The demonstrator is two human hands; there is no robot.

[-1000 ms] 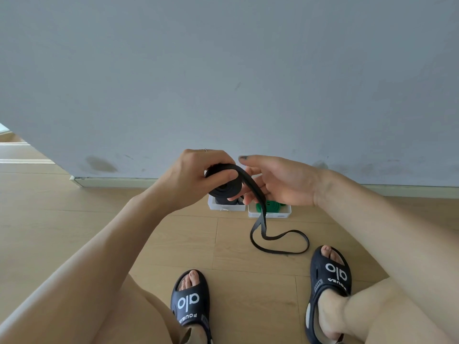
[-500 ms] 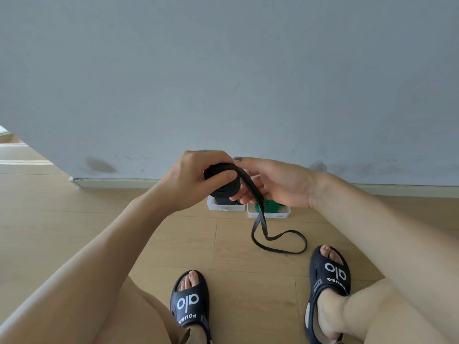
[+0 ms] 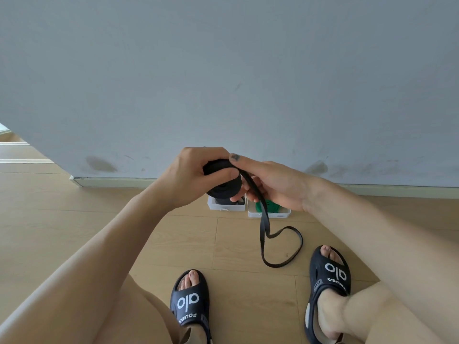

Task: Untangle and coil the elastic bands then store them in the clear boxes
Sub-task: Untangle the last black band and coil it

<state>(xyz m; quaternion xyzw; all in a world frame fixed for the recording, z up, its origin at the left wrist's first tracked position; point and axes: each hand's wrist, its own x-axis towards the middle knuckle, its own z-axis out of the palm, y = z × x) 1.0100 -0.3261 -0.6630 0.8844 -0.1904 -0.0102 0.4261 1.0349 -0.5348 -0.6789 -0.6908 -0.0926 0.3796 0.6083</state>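
A black elastic band is partly rolled into a coil (image 3: 224,186) that my left hand (image 3: 198,175) grips, thumb across its top. My right hand (image 3: 273,184) holds the strap where it leaves the coil, thumb on top and fingers under. The loose tail (image 3: 280,242) hangs down and loops on the wooden floor. Below my hands stand two clear boxes by the wall: the left box (image 3: 224,207) holds a dark coil, the right box (image 3: 270,214) a green coil (image 3: 269,206).
A grey wall (image 3: 223,83) with a skirting board rises just behind the boxes. My two feet in black sandals (image 3: 190,300) (image 3: 330,276) rest on the wooden floor either side of the band's loop. My knees fill the lower corners.
My right thumb has moved up onto the top of the coil. The floor loop has shortened and drawn slightly toward the boxes as more strap winds on.
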